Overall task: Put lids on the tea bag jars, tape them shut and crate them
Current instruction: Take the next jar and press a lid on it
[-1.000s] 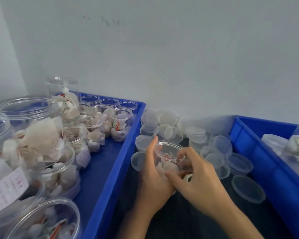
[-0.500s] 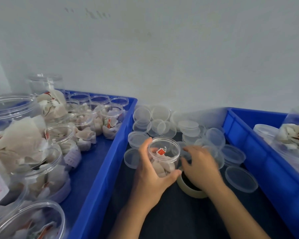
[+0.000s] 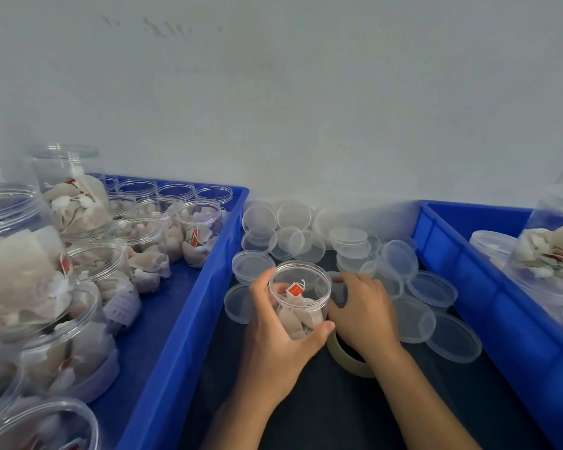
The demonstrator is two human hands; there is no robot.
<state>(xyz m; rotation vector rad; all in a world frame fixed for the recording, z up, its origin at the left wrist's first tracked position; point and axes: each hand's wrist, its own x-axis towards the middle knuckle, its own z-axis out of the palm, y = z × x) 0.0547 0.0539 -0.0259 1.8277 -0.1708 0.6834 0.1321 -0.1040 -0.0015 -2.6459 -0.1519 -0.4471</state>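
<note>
A small clear jar (image 3: 301, 306) with tea bags and a red tag inside stands lidless on the dark table. My left hand (image 3: 273, 339) grips it from the left, thumb across its front. My right hand (image 3: 368, 313) lies just right of the jar, its fingers and thumb curled round a clear lid (image 3: 337, 292) from the pile. A roll of beige tape (image 3: 348, 362) lies under my right wrist. Several loose clear lids (image 3: 400, 258) are scattered behind and to the right of the jar.
A blue crate (image 3: 208, 277) on the left holds several lidless jars of tea bags (image 3: 199, 235), larger ones nearest me. Another blue crate (image 3: 462, 264) on the right holds lidded jars (image 3: 553, 251). A white wall rises close behind.
The tea bag jar is now upright in my left hand. My right hand has left the tape roll and moved up onto the lids beside the jar. The camera has shifted slightly.
</note>
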